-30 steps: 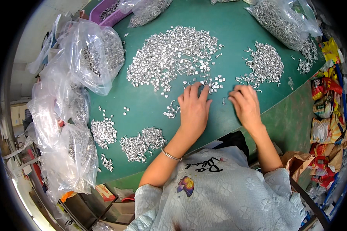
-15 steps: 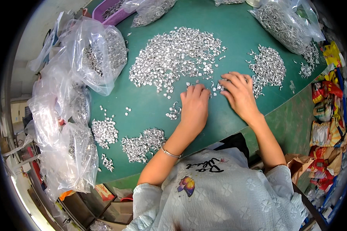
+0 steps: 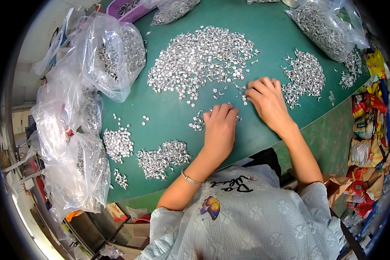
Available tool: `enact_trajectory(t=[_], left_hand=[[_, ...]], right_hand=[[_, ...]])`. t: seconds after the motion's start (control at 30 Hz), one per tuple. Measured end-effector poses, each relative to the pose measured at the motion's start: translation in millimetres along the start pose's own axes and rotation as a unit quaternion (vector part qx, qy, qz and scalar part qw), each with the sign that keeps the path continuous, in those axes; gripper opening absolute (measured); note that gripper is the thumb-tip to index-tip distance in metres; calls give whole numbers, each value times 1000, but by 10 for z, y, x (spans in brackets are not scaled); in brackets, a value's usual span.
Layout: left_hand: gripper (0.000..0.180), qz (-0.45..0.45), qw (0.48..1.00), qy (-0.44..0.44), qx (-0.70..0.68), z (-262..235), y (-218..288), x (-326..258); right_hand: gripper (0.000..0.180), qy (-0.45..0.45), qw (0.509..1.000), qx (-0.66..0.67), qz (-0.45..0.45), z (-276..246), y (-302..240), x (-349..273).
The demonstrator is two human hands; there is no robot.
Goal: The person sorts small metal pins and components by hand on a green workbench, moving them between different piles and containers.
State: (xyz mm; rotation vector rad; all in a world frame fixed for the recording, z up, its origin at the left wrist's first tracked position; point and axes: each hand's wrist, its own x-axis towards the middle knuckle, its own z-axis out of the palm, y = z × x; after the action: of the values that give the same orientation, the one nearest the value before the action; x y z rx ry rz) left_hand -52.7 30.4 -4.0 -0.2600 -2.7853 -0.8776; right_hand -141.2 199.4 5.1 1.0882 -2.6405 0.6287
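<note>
Toward the near edge of the tabletop (image 3: 169,123), a pile of curved metal pieces (image 3: 162,159) lies left of the left hand (image 3: 221,131). That hand's fingers bend downward, a small cluster (image 3: 197,126) just beside them. The right hand (image 3: 268,100), fingers curled, adjoins loose pieces (image 3: 245,103); from here, I cannot tell whether either grips anything. Beyond both lies the large pile (image 3: 199,60).

Black lettering (image 3: 232,185) (a slanting script) stands on the pale shirt (image 3: 255,216).

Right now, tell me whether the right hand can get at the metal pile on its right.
Probably yes: the right hand is close beside the metal pile, and nothing visible blocks the way.
</note>
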Motion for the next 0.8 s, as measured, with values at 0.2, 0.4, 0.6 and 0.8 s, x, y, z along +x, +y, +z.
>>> enact_trajectory(t=[0.2, 0.4, 0.6, 0.8], left_hand=[[31, -40, 999, 32, -4, -79, 61, 33], [35, -3, 1000, 12, 16, -88, -81, -8], [26, -45, 997, 40, 46, -105, 14, -39], [25, -28, 998, 28, 42, -111, -60, -62]], right_hand=[[13, 5, 1000, 5, 28, -20, -73, -50], [20, -40, 998, 34, 21, -119, -91, -161], [18, 42, 997, 23, 61, -79, -161, -75], [14, -23, 999, 21, 24, -95, -179, -232]])
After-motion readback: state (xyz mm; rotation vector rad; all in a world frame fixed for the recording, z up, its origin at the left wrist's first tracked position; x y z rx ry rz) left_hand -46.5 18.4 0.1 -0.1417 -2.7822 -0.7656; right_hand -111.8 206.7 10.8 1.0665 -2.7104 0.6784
